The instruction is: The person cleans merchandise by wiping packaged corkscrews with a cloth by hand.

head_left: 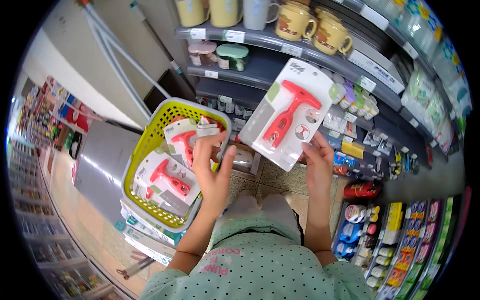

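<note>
My right hand [318,162] grips the lower right corner of a blister pack [290,112] that holds a red T-shaped tool, thumb in front. Nothing is in my left hand [212,165], whose fingers are apart over the right side of a yellow-green basket [131,175]. Inside the basket lie similar packs with red tools, one near the front [170,180] and another behind it [182,142], partly covered by my fingers.
Shelves [270,40] with mugs, lidded containers and bottles rise ahead and to the right. Boxes [150,240] are under the basket, beside a grey metal surface [102,170]. Poles [122,65] lean behind it. Packaged goods [395,240] fill a rack at the lower right.
</note>
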{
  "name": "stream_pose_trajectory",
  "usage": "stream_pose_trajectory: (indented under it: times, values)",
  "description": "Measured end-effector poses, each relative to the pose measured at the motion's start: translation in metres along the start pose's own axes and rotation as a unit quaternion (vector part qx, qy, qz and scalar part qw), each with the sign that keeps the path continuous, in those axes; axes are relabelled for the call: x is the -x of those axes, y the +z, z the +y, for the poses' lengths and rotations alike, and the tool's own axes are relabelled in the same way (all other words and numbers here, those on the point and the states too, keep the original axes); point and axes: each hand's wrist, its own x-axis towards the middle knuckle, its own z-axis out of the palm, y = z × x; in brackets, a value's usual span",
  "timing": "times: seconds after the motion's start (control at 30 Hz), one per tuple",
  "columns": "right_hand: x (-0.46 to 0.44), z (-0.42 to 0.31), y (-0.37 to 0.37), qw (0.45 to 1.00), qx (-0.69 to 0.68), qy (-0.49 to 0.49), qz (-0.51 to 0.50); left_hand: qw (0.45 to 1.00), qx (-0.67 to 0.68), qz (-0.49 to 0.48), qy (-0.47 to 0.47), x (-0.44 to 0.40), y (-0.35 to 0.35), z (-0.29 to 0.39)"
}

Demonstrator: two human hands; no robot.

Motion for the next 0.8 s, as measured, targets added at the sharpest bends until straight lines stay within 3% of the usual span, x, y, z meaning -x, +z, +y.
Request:
stream_pose_trajectory:
  times: [0.07,0.17,0.27,0.53,0.8]
  values:
    - [0.003,-0.007,-0.013,1.000,0.007,0.005,-0.021,0.977,0.144,-0.094,-0.124,-0.006,0.003,-0.011]
    - [0.011,-0.016,-0.034,0.999,0.020,0.003,-0.050,0.920,0.276,-0.215,-0.177,-0.008,0.009,-0.017]
    - [0.018,-0.023,-0.053,0.998,0.032,-0.020,-0.057,0.879,0.318,-0.287,-0.211,0.005,0.019,-0.018]
    - [0.045,-0.053,-0.108,0.998,0.038,-0.056,0.000,0.852,0.326,-0.344,-0.224,0.038,0.063,0.017]
    - [0.104,-0.080,-0.178,0.991,0.028,-0.078,0.109,0.853,0.328,-0.323,-0.245,0.098,0.123,0.067]
